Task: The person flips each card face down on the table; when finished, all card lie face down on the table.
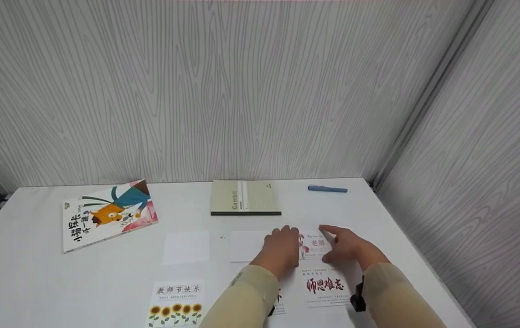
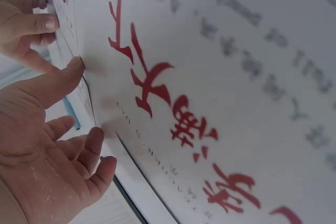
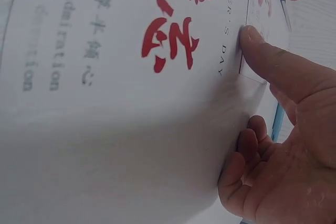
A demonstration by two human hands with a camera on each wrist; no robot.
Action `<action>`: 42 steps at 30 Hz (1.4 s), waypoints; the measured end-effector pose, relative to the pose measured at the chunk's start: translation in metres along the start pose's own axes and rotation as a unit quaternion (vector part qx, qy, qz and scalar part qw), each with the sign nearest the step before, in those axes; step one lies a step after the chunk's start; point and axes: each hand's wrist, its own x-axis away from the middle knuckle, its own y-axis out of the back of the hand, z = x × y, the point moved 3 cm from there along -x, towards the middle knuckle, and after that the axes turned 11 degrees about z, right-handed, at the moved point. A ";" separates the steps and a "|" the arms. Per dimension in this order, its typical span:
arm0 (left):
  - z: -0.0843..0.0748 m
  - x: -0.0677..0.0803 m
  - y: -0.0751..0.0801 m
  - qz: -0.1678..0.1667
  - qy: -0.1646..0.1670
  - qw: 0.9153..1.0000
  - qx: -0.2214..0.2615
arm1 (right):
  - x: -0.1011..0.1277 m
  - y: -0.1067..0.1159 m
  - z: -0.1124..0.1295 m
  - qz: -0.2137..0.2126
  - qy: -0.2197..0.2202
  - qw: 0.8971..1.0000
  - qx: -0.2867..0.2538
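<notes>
- Both hands flat on the small flower card (image 1: pixel 316 246), near-right on the desk (image 1: pixel 36 282); left hand (image 1: pixel 281 248) and right hand (image 1: pixel 348 248), fingers relaxed, steady its edges, squaring it above the red-lettered card (image 1: pixel 327 287).

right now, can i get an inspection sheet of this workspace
surface: white table, lit evenly.
job's things: small flower card between both hands; red-lettered card just below it.
clutter: sunflower card, two blank white cards, picture book, Gambit notebook, blue pen.
grippers: left hand and right hand flat, fingers straight, touching the flower card's edges.
cables: nothing seen.
surroundings: grey wood-grain walls behind and to the right.
</notes>
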 end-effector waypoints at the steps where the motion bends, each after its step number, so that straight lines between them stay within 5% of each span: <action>1: 0.000 -0.001 0.000 0.001 0.004 1.000 0.003 | 0.000 0.000 0.001 0.001 -0.002 1.000 0.002; 21: 0.005 -0.004 0.005 -0.008 0.030 0.999 0.028 | 0.002 0.004 0.006 0.015 -0.001 0.999 0.039; 42: 0.001 -0.005 0.005 -0.030 0.045 0.999 0.005 | -0.002 0.005 0.003 0.017 0.009 0.999 0.051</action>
